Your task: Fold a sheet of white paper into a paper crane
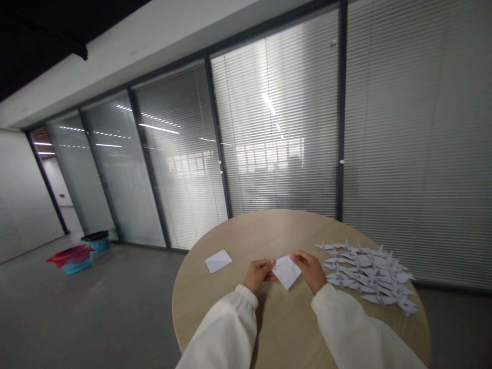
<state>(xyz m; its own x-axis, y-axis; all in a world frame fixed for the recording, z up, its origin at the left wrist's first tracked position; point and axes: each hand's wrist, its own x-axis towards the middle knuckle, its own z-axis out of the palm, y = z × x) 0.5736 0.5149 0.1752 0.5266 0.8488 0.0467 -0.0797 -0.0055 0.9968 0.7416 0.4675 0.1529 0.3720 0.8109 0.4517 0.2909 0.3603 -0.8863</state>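
A folded piece of white paper (288,274), roughly diamond-shaped with one corner toward me, is held above the round table. My left hand (260,274) pinches its left corner between thumb and fingers. At its upper right edge, my right hand (309,269) grips it with thumb and fingertips. Several folded paper cranes (369,274) stand in close rows just right of my right hand. Farther left lies a flat stack or sheet of white paper (218,261); I cannot tell which.
The round wooden table (269,230) has its far edge near a glass partition with blinds (277,128). On the floor at left stand a blue bin with a red liner (75,259) and another with a black liner (97,241).
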